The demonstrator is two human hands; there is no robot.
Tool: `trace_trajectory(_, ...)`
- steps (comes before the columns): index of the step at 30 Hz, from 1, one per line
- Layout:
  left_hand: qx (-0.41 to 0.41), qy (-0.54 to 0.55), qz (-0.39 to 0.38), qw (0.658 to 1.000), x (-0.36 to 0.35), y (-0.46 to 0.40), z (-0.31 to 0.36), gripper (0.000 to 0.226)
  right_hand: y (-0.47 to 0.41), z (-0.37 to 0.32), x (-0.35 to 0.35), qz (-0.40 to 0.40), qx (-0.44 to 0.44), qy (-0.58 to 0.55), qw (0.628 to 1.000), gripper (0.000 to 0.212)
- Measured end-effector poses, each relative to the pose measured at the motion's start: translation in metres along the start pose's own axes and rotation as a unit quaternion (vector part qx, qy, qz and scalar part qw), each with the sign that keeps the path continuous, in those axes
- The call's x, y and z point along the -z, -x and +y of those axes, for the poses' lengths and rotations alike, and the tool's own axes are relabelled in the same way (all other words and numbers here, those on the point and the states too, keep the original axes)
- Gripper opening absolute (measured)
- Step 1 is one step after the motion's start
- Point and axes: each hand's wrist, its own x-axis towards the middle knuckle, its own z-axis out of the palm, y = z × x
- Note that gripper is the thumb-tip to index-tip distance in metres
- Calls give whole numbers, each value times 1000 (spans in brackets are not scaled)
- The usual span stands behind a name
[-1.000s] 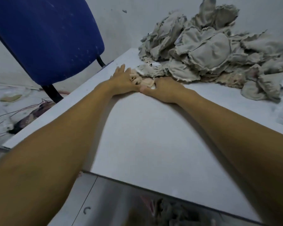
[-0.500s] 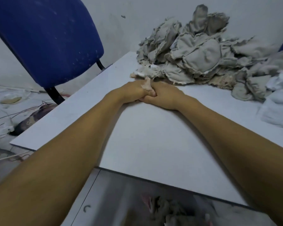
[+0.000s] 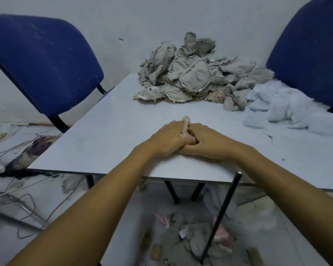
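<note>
Grip of left hand point(image 3: 167, 140) and right hand point(image 3: 210, 144) is clamped on a small pale cloth piece point(image 3: 186, 122) poking up between them, low on the tabletop point(image 3: 112, 133); better to pinch near its base, thumbs steady; grey cloth heap point(image 3: 190, 79) lies well beyond.

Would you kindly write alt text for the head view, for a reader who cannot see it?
The left hand and right hand grip a small pale cloth piece on a white table; a grey cloth heap lies behind them.
</note>
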Motion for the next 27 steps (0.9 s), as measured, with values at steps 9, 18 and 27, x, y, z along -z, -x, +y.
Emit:
trace_trajectory(9, 12, 22, 66, 998, -19, -98, -10, 22, -32, 75, 39, 182, -124, 118, 968, 22)
trace_trajectory(18, 100, -125, 28, 987, -10, -213, -56, 57, -109, 122, 61, 199, -210, 219, 932, 61)
trace_trajectory(27, 124, -192, 52, 972, -14, -224, -57, 55, -122, 129, 63, 222, -244, 277, 902, 42)
